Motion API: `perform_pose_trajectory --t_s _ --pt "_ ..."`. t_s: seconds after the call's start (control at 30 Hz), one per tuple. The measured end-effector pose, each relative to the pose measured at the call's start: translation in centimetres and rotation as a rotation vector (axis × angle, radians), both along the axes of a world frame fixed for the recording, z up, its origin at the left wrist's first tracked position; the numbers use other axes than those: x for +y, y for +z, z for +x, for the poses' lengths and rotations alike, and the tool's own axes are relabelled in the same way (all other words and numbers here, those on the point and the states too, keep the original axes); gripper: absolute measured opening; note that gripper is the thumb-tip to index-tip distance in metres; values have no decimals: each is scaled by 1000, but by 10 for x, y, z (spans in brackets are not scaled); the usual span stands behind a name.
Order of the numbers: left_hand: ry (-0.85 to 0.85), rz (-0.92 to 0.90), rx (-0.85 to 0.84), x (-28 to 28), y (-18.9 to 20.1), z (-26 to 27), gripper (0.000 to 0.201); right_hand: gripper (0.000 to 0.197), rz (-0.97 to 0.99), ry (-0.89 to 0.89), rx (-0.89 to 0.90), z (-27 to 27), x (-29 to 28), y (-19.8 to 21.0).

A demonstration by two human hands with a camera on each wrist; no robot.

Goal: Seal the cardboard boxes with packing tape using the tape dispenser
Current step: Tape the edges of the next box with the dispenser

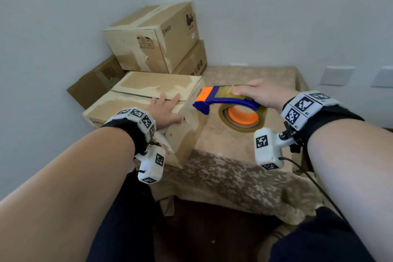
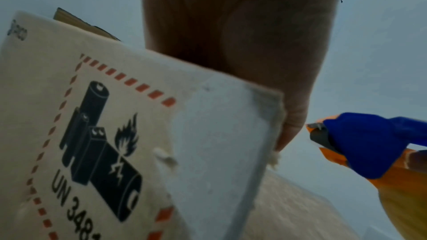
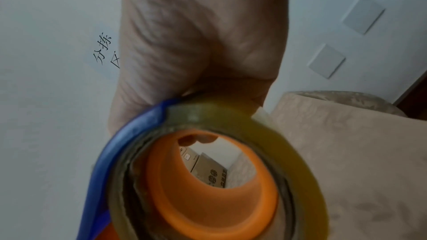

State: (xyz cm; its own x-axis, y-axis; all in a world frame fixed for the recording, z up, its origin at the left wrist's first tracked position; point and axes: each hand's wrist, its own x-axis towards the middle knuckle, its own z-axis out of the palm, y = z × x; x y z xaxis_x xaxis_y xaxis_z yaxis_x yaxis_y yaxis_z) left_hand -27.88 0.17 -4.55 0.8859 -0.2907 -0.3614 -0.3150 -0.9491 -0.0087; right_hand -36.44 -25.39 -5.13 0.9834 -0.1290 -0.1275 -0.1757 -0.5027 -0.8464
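A worn cardboard box (image 1: 148, 89) with closed flaps and a dark centre seam stands on the table's left side. My left hand (image 1: 164, 110) rests flat on its near right top corner, fingers straight and thumb down the side face. The left wrist view shows that box (image 2: 92, 134) close up with a battery warning label. My right hand (image 1: 261, 93) grips the blue and orange tape dispenser (image 1: 225, 100) from above, with the tape roll (image 1: 242, 118) hanging under it. The dispenser's nose (image 2: 335, 138) hovers just off the box's right top edge, apart from it.
Two more boxes (image 1: 153, 38) are stacked against the wall behind, and a darker brown box (image 1: 95, 85) lies at the left. The table wears a beige patterned cloth (image 1: 234, 172). White wall plates (image 1: 337, 75) sit at the right.
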Motion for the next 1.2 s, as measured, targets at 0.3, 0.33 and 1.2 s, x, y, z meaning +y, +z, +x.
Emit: perform_pose_trajectory --t_s 0.3,0.33,1.2 --pt "-8 38 7 -2 1 -1 80 34 -109 16 45 -12 -6 1" --pt "-9 45 10 -2 1 -1 80 36 -143 21 59 -11 -2 1" --pt "-166 52 29 5 -4 12 67 32 -191 -41 319 56 51 25"
